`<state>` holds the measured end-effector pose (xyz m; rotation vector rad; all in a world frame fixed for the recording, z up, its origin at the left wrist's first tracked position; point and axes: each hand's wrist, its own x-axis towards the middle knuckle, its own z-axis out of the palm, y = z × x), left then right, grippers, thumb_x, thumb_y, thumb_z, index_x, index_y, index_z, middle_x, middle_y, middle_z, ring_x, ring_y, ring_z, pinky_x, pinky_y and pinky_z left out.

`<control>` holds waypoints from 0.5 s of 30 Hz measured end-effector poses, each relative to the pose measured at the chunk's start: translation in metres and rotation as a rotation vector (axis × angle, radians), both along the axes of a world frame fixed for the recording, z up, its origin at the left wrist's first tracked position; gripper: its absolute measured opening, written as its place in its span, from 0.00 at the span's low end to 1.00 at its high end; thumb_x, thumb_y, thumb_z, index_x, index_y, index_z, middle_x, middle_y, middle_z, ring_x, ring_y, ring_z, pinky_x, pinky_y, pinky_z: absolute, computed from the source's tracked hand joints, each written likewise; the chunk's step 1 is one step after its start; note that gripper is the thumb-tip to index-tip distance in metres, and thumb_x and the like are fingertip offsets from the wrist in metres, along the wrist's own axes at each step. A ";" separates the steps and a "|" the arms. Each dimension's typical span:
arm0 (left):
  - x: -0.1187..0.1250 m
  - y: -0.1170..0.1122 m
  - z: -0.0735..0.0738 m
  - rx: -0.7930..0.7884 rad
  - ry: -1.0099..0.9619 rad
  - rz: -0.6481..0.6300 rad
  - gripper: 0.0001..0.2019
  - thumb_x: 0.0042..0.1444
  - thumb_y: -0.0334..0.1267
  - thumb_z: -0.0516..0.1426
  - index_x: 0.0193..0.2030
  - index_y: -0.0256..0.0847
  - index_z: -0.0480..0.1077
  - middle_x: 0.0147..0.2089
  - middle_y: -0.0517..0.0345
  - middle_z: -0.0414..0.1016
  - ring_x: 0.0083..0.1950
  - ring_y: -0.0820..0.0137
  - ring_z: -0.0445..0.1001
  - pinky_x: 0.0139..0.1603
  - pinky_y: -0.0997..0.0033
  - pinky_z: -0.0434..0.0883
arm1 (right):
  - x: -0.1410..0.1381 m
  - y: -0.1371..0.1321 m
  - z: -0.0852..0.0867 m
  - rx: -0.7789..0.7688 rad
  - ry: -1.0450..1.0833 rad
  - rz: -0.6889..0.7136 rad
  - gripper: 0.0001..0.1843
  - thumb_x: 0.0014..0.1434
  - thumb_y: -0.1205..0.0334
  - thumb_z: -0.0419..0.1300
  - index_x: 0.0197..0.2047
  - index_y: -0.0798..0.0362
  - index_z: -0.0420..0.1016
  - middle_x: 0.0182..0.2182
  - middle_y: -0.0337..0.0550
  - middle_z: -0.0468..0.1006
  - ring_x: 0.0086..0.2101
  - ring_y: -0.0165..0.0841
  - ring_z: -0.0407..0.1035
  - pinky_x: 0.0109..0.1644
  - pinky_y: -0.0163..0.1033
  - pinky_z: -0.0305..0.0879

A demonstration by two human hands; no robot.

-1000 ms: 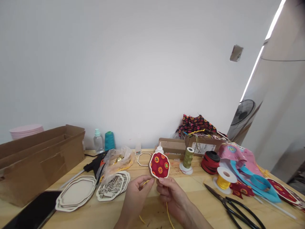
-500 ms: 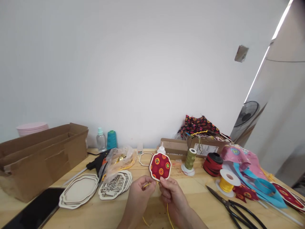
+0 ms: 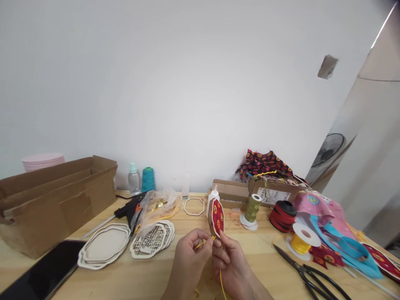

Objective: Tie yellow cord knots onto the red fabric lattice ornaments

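Note:
Upright between my hands stands a layered wooden ornament [image 3: 218, 217], with red patterned fabric inside a pale scalloped frame, turned nearly edge-on. My right hand [image 3: 229, 260] pinches its lower edge between thumb and fingers. A yellow cord [image 3: 221, 277] is at the ornament's bottom and hangs down past my right hand. My left hand [image 3: 194, 256] is closed in a pinch on the yellow cord just below the ornament. A small knot or loop seems to be there, but the fingers partly cover it.
Black scissors [image 3: 304, 271] lie at right near a yellow cord spool [image 3: 301, 238]. Wooden plates [image 3: 104, 246] and lattice panels [image 3: 151, 241] lie at left, beside a phone [image 3: 43, 271] and a cardboard box [image 3: 62, 204]. A white glue bottle [image 3: 213, 194] stands behind the ornament.
The ornament has turned from facing me to nearly edge-on, showing its stacked layers. Both hands stay pinched at its lower edge and cord. The view has shifted slightly.

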<state>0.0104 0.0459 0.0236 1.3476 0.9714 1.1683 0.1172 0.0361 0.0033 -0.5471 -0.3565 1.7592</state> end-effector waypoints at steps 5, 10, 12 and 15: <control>0.002 -0.002 0.000 -0.068 -0.107 -0.014 0.05 0.42 0.34 0.56 0.19 0.38 0.66 0.17 0.61 0.72 0.19 0.74 0.67 0.19 0.78 0.63 | -0.001 0.000 -0.002 -0.005 0.057 0.006 0.12 0.38 0.61 0.64 0.19 0.59 0.66 0.11 0.28 0.57 0.11 0.15 0.34 0.13 0.25 0.34; 0.000 -0.001 0.008 -0.162 -0.192 -0.127 0.07 0.42 0.37 0.57 0.18 0.37 0.70 0.14 0.65 0.67 0.16 0.77 0.62 0.18 0.79 0.62 | 0.003 -0.002 0.003 0.031 0.056 0.213 0.14 0.42 0.56 0.61 0.17 0.56 0.64 0.06 0.26 0.49 0.10 0.18 0.35 0.13 0.26 0.37; -0.001 0.000 0.009 -0.215 -0.198 -0.171 0.08 0.41 0.38 0.57 0.18 0.36 0.71 0.09 0.69 0.60 0.11 0.81 0.53 0.13 0.81 0.56 | 0.003 -0.003 0.004 0.040 0.061 0.221 0.13 0.42 0.57 0.61 0.17 0.56 0.64 0.06 0.26 0.49 0.10 0.18 0.36 0.13 0.25 0.38; -0.004 0.004 0.007 -0.274 -0.186 -0.203 0.09 0.40 0.39 0.58 0.20 0.35 0.72 0.07 0.72 0.53 0.09 0.84 0.42 0.09 0.82 0.44 | 0.004 -0.003 0.004 0.027 0.078 0.200 0.12 0.41 0.60 0.62 0.18 0.57 0.65 0.08 0.27 0.53 0.11 0.17 0.37 0.13 0.24 0.37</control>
